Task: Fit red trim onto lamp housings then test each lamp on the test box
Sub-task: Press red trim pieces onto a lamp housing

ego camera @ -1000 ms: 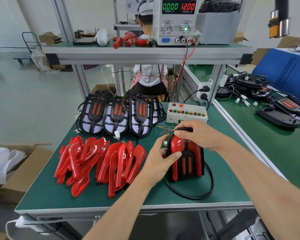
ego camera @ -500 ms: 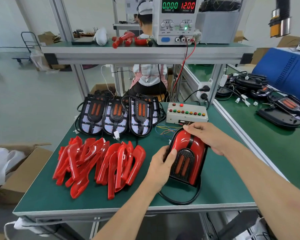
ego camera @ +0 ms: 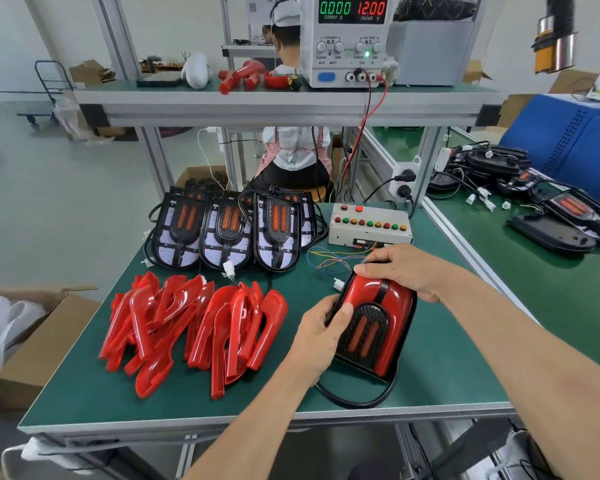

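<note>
Room: pale-floored workshop; a seated person behind the bench.
Surface: green-topped workbench (ego camera: 94,393), front right holds the lamp.
Lamp: black lamp housing with glossy red trim (ego camera: 373,327), long axis running near-to-far, rounded end toward the grey button-studded test box (ego camera: 369,225), tilted.
Left hand (ego camera: 321,336): grasping its left edge.
Right hand (ego camera: 400,268): gripping its far end.
Stock: heap of loose red plastic trims (ego camera: 191,327).

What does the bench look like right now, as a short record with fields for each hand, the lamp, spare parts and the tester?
left hand: grips lamp's left edge, thumb on its face
right hand: curled over lamp's far end
lamp: red trim fitted, tilted up off green table
loose red trims: piled left of lamp
bare housings: row behind the pile
test box: beyond lamp
power supply: reads 0.000 and 12.00
</note>
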`<state>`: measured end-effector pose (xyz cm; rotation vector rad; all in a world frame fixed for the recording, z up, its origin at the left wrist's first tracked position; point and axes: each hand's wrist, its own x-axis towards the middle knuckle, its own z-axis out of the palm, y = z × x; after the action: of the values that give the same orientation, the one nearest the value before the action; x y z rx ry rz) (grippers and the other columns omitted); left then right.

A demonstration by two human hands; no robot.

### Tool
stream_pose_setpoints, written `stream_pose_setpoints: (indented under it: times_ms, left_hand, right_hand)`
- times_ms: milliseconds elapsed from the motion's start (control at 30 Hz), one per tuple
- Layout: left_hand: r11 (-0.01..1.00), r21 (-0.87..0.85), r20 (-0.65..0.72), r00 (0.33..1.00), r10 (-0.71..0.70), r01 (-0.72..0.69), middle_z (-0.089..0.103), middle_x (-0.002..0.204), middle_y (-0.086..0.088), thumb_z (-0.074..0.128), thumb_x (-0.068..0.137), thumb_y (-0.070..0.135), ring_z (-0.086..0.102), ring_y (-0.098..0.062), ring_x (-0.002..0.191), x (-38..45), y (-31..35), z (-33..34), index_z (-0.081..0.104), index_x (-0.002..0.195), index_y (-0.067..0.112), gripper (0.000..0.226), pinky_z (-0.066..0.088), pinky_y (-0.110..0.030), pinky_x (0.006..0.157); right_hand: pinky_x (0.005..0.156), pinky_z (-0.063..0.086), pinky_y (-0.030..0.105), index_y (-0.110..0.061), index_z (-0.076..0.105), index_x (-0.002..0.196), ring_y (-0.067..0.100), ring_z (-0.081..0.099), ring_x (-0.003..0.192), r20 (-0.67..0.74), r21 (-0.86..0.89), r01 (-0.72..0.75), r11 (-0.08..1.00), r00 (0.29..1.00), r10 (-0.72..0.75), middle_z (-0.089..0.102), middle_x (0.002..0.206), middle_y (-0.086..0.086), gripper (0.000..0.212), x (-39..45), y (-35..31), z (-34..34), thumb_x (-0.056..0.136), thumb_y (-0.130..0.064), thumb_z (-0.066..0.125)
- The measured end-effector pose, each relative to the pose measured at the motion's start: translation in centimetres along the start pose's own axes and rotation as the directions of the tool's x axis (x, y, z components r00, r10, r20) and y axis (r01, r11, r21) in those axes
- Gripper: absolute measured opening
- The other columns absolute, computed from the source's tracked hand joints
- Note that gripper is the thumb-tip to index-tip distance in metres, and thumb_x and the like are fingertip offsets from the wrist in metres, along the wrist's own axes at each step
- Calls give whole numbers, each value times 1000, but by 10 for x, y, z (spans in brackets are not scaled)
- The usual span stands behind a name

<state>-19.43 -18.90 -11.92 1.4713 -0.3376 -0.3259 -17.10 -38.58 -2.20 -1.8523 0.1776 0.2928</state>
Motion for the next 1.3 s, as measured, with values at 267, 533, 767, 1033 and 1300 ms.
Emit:
stream_pose_setpoints:
  times_ms: [267,533,767,1033,1300]
  left_hand:
    - [1000,14,0,1000,-1,1,76,103,-3,56,105,33,71,-13,94,1,-1,0,69,117,16,24,59,-34,89]
    - [994,107,-24,1000,17,-14,74,89,10,52,106,38,66,1,81,1,-7,-2,70,110,23,24,51,-15,75]
    - [996,82,-20,999,-35,36,74,83,16,60,98,52,66,4,75,5,1,-3,70,98,23,30,49,-11,67]
    - [973,207,-31,995,-96,100,74,84,-8,61,75,78,67,-16,74,15,17,4,72,95,11,71,57,-39,78]
    - [990,36,28,990,-140,139,78,107,-4,59,99,53,74,-20,103,11,14,1,73,113,19,39,59,-36,92]
  right_hand:
    - [61,61,31,-10,76,90,22,73,68,-43,26,33,999,999,-32,77,81,11,22,-1,3,1,81,-29,83]
    - [81,63,39,-10,76,102,27,75,85,-17,-60,84,995,996,-86,78,96,13,57,-4,10,-1,69,-56,79]
    - [95,58,39,-8,70,119,27,72,105,97,-31,124,992,988,-121,75,114,13,44,-11,15,-11,80,-27,78]
    - [83,62,33,-10,72,116,24,73,95,126,84,43,996,991,-53,76,110,13,35,-6,7,-4,82,-14,78]
    - [79,62,33,-11,74,112,27,75,95,138,65,39,997,989,-48,77,108,14,26,-7,4,-4,86,-8,77]
